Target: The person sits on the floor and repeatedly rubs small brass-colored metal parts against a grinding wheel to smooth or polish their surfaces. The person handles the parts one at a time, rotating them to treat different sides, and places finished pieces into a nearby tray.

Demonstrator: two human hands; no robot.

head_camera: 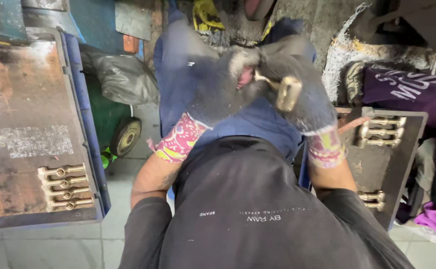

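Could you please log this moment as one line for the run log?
left hand: gloved, on brass fitting | right hand: gloved, holding same fitting | lap: blue cloth | brass fittings rowed left, more right

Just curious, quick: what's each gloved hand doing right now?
Left hand: closed, touching the right; contents hidden.
Right hand: closed on a brass fitting.

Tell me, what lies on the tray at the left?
On the left tray lie four brass fittings in a row near its front edge. The rest is bare rusty surface; its far end runs out of view.
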